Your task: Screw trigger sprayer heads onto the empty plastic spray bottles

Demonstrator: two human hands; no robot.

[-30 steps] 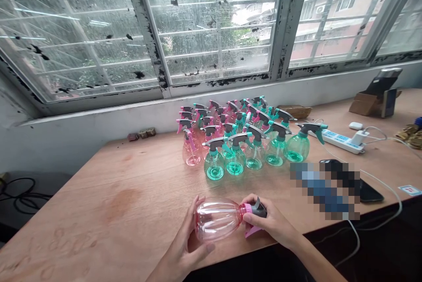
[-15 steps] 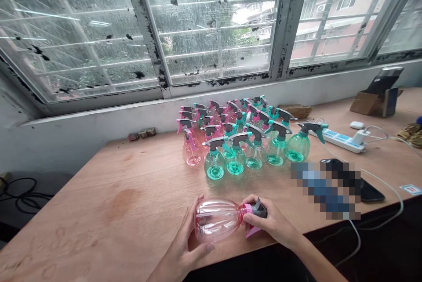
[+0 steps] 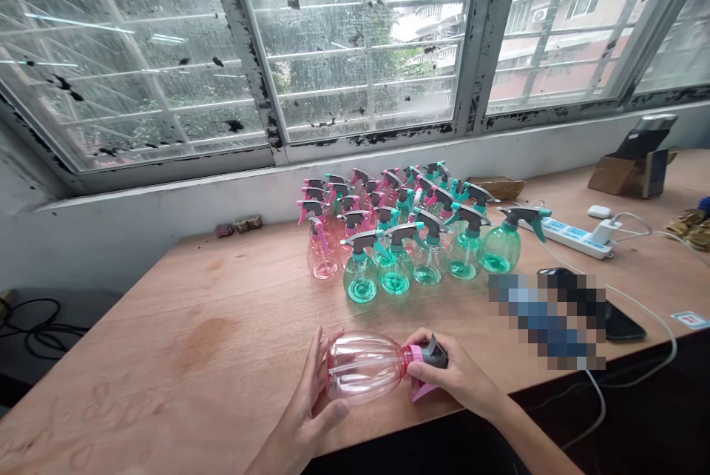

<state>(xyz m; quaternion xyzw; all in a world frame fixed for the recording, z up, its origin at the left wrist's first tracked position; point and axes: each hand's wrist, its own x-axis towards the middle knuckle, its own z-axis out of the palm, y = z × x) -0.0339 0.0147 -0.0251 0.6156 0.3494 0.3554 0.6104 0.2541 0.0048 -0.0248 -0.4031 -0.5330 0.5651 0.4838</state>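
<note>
A clear pink spray bottle lies on its side above the near edge of the wooden table. My left hand cups the bottle's round base, fingers wrapped around it. My right hand grips the pink-and-grey trigger head at the bottle's neck. Behind them stands a cluster of several upright spray bottles, pink ones at the left and back, teal ones at the front and right.
A white power strip with a charger and cable lies at the right. A black phone and a blurred patch sit near the right edge. A cardboard box and stand are at the far right. Windows run behind the table.
My left hand has shifted slightly on the bottle's base, its fingers lower and closer around it. The bottle and my right hand stay almost where they were.
</note>
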